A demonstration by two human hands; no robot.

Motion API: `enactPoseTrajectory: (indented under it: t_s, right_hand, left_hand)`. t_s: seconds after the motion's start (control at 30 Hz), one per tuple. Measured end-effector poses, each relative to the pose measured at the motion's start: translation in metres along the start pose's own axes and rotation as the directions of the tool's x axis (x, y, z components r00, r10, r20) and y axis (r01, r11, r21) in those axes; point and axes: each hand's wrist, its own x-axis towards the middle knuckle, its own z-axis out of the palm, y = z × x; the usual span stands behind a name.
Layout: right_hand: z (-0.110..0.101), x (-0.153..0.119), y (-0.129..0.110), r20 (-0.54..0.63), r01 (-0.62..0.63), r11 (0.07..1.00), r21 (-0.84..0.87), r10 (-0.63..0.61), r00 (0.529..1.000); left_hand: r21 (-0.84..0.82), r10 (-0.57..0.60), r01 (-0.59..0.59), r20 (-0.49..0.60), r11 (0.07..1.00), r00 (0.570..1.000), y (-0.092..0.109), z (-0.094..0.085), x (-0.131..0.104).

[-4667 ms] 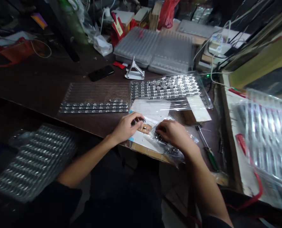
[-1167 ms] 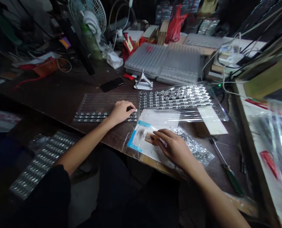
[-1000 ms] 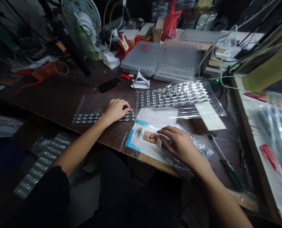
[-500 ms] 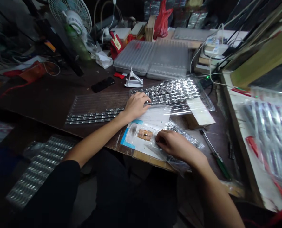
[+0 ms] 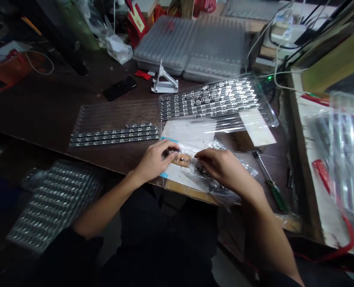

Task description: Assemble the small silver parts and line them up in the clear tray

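Observation:
My left hand [image 5: 154, 160] is closed at the left edge of a small wooden block [image 5: 185, 161], thumb and fingers pinching a small black-and-silver part [image 5: 175, 151]. On the block's other side my right hand [image 5: 220, 162] has its thumb and fingertips together; anything between them is too small to make out. Beneath that hand lies a clear plastic bag with small dark metal pieces [image 5: 203, 172]. More shiny small pieces [image 5: 245, 164] lie to its right. Behind the hands, a clear ribbed tray [image 5: 206, 126] holds rows of black-and-silver parts [image 5: 182, 104].
Another ribbed tray [image 5: 111, 115], partly filled, lies at left. A green-handled screwdriver [image 5: 276, 195] and a white-topped block [image 5: 259, 129] are at right. Behind stand a white stand [image 5: 165, 83], a phone [image 5: 120, 88] and stacked clear trays [image 5: 165, 42]. More filled trays [image 5: 57, 199] sit low at left.
My left hand has come from the tray of parts down to the wooden block, with a small part in its fingers. My right hand stays by the bag, fingertips nearer the block. The view has tilted down.

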Motion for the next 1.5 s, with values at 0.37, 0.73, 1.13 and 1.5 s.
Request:
enactPoseTrajectory:
  t_s: [0.37,0.73,1.13,1.5]
  right_hand:
    - [0.014,0.01,-0.008,-0.205,0.017,0.998,0.056,-0.005,0.979]
    - [0.038,0.018,-0.01,-0.127,0.037,0.999,-0.03,-0.041,0.991]
    - [0.037,0.016,-0.022,0.037,0.09,0.955,-0.284,-0.083,0.996]
    - [-0.001,-0.003,-0.007,0.237,-0.078,0.959,-0.271,0.146,0.96]
  left_hand:
    - [-0.011,0.032,-0.032,-0.014,0.999,0.999,-0.012,0.015,-0.014]
    - [-0.042,-0.036,0.029,-0.175,0.999,0.984,-0.015,0.014,-0.019]
    - [0.174,-0.086,0.107,-0.122,0.979,0.989,-0.012,0.011,-0.029]
    - [0.015,-0.016,0.017,-0.094,1.0,0.995,0.002,0.042,-0.007]
